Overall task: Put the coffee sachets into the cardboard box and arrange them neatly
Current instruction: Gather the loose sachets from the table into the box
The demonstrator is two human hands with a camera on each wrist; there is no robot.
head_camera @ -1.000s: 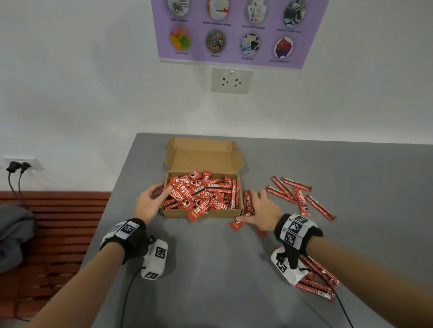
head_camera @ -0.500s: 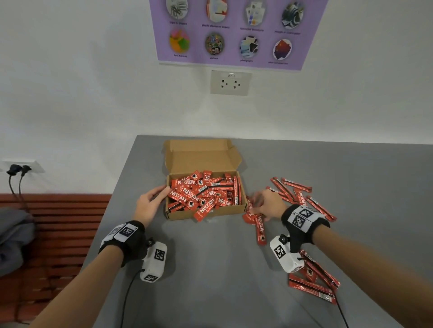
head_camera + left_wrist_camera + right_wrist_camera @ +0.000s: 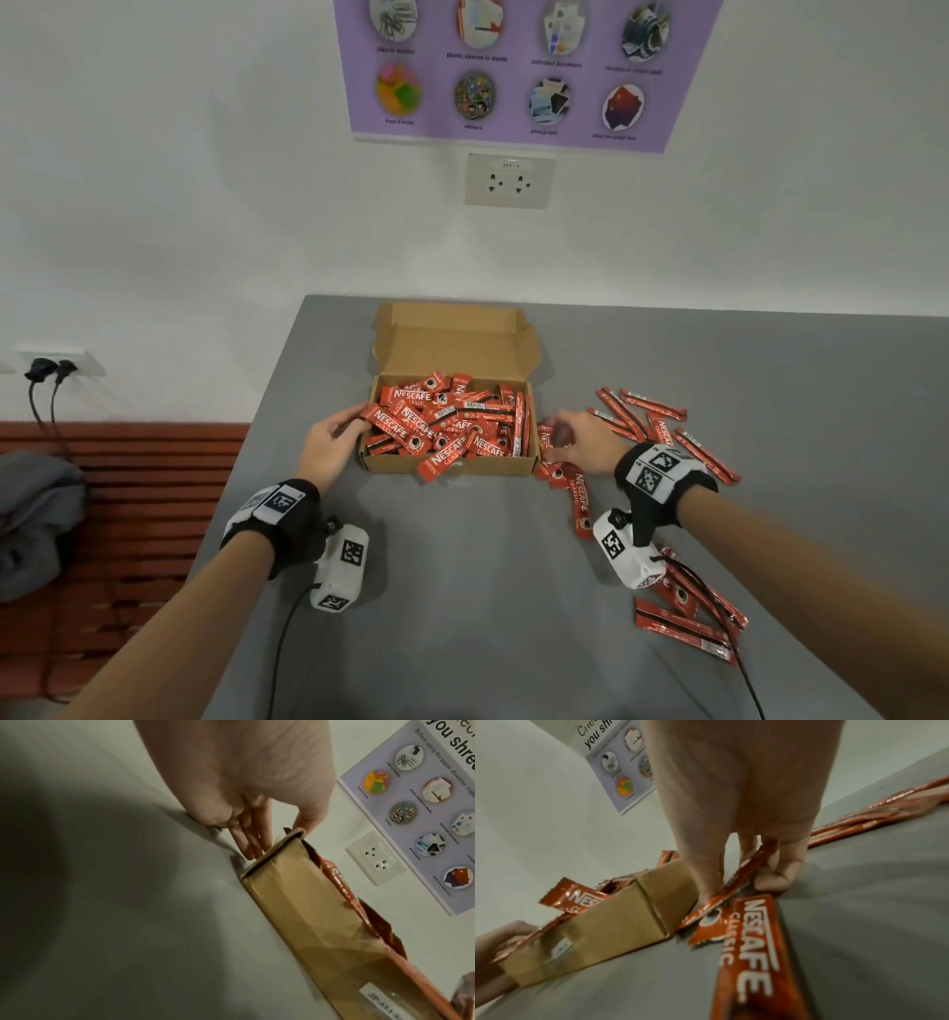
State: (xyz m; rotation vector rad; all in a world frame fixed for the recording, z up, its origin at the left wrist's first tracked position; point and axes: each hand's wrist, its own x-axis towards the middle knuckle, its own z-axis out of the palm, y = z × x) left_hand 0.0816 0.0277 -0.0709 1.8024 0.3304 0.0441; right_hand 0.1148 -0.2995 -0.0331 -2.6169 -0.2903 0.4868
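Spreading under both hands, the grey table (image 3: 513,591) carries everything, and behind the fingertips rise a white wall with a purple poster (image 3: 518,72) and a wall socket (image 3: 509,180). Beyond the left forearm, lower than the table, runs a red slatted bench (image 3: 128,514).

Between the two hands sits the open cardboard box (image 3: 452,465), its lid flap standing up on the far side and a jumbled heap of red coffee sachets (image 3: 447,421) filling it, some poking over the near wall. The left hand (image 3: 328,447) lies against the box's left end; its fingers (image 3: 250,839) are straight and close together, pressed along the outside of that wall, with the thumb up at the rim near the top corner.

The right hand (image 3: 585,442) is just beside the box's right end, its thumb and curled fingers (image 3: 782,870) pinching one sachet (image 3: 729,884) close to the table. Directly under those fingertips lie more loose sachets (image 3: 577,493), one touching the box's near right corner. Past the knuckles to the right is a further scatter (image 3: 647,416), and another small cluster (image 3: 688,611) lies back beside the right wrist.
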